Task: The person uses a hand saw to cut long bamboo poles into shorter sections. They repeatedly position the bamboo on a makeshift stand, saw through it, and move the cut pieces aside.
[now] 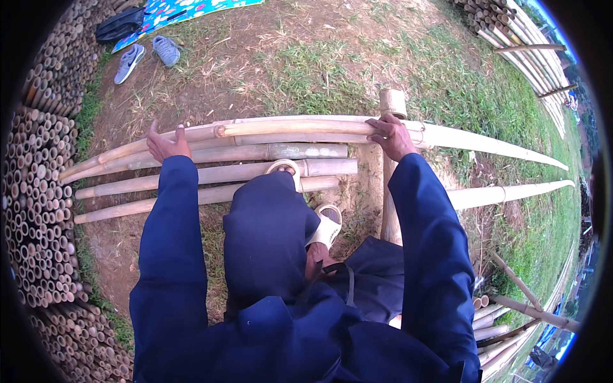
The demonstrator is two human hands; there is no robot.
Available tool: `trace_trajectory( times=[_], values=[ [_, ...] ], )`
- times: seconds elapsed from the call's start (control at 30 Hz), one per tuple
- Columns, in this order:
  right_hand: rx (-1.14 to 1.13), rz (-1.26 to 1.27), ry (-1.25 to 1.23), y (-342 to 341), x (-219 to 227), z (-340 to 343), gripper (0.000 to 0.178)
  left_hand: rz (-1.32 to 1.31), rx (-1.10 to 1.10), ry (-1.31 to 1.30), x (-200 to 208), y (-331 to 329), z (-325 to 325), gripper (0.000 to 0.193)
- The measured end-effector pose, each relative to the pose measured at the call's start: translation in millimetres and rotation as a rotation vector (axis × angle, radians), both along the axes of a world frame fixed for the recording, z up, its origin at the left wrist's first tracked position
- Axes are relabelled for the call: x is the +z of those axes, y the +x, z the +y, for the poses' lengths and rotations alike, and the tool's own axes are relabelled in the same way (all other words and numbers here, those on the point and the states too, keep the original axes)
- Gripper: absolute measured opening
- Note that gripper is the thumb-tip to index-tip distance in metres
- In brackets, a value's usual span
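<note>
While your right hand (pixel 394 138) lies over the slim bamboo pole (pixel 287 127), your left hand (pixel 166 147) stands spread near its cut end.
The slim bamboo pole runs crosswise before you, along longer pale poles (pixel 485 142); whether your right fingers pinch it underneath, I cannot tell. Hold both hands level and well apart, palm clear of the cut end, since round stems may roll. The bamboo stake (pixel 393 102) likely blocks a push straight ahead on the right, and loose poles (pixel 329 167) by your sandalled front foot (pixel 286 168) could trip you. Stacked bamboo (pixel 41 172) bounds the left; grey shoes (pixel 167 51), a dark bag (pixel 120 25) and a floral mat (pixel 204 7) lie beyond.
</note>
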State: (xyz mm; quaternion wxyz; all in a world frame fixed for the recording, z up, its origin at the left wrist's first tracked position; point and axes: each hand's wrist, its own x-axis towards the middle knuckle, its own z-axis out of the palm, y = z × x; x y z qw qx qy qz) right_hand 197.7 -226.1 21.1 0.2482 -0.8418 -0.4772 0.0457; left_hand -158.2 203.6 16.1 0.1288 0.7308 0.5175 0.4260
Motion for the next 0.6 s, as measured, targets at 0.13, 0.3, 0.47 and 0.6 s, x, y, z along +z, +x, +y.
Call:
trace_trajectory(
  times=[0.13, 0.3, 0.47, 0.6],
  values=[
    [0.014, -0.012, 0.032, 16.2, -6.9, -4.6, 0.045, 0.438, -0.861, 0.043, 27.9, 84.9, -74.5, 0.072],
    [0.031, 0.036, 0.027, 32.6, -27.0, 7.5, 0.046, 0.906, -1.136, 0.088, 33.7, 179.1, -148.0, 0.104],
    [0.054, 0.03, 0.003, 38.9, -34.5, 11.1, 0.05, 1.022, -1.205, 0.101, 8.3, 226.7, -159.9, 0.106],
    [0.126, 0.06, -0.048, 26.0, -21.0, 22.4, 0.06, 1.103, -1.177, -0.089, -1.4, 222.8, -148.1, 0.097]
  ],
)
